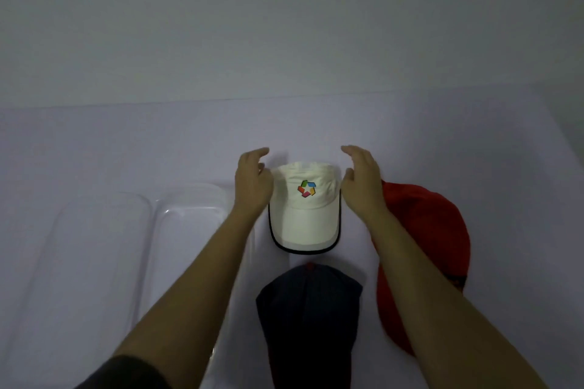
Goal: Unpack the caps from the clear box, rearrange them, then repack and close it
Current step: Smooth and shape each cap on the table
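A white cap (305, 215) with a colourful logo and a dark-edged brim lies flat on the table, brim toward me. My left hand (252, 183) hovers at the cap's left side and my right hand (363, 180) at its right side, fingers curved and apart, holding nothing. A dark navy cap (308, 319) lies nearer to me. A red cap (442, 230) lies to the right, partly hidden by my right forearm. The clear box (186, 215) stands open and empty on the left, with its clear lid (98, 246) beside it further left.
The white table (126, 148) runs back to a plain pale wall (284, 25). My left forearm crosses over the near right corner of the clear box.
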The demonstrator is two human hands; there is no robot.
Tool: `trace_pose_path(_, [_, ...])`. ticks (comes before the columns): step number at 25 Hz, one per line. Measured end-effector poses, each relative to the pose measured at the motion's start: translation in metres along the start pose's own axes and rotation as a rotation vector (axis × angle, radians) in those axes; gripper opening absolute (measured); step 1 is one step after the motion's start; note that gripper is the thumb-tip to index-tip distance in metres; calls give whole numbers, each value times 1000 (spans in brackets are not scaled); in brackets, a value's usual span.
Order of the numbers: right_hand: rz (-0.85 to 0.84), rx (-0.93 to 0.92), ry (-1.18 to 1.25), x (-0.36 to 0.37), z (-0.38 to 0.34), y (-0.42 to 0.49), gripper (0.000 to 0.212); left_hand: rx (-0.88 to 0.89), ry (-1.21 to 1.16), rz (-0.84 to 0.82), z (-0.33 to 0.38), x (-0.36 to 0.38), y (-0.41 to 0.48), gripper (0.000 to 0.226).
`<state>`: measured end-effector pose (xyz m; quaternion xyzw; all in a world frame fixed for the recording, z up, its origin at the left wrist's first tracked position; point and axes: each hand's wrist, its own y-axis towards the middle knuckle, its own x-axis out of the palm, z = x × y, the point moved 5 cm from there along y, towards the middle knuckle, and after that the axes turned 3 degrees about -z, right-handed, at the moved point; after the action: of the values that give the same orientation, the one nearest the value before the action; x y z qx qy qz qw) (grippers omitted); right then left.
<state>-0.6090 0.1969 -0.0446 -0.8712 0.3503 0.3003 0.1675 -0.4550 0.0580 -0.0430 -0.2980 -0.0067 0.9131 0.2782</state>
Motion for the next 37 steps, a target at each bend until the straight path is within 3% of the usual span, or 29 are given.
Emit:
trace_pose_path(4, [-536, -42, -114, 8, 5, 16, 64, 156, 260, -501, 18, 0, 18, 50])
trace_pose_path(6, [-602, -82, -139, 13, 7, 18, 59, 224, 340, -641, 17, 6, 18, 44])
trace_pose_path(9, [-547, -132, -297, 11, 13, 24, 47, 321, 329, -623, 17, 6, 23, 27])
trace_pose_path(14, [-506, -177, -581, 0, 11, 27, 42, 380, 632, -634, 1, 3, 30, 29])
trace_pose_path(18, [-603, -126, -220, 8, 6, 22, 40, 324, 427, -626, 10, 2, 22, 28])
trace_pose_path(23, [-566, -145, -133, 12, -2, 19, 27, 299, 235, -553, 22, 7, 20, 25])
trace_pose_path(28, [-563, -51, -186, 13, 1, 21, 16, 335, 276, -559, 23, 10, 24, 21])
trace_pose_path(34, [-533, -5, 50, 17, -1, 21, 8, 194, 265, -691, 8, 5, 24, 37])
trace_pose_path(37, [-525, -11, -73, 14, 8, 25, 14, 191, 417, -727, -8, -5, 32, 29])
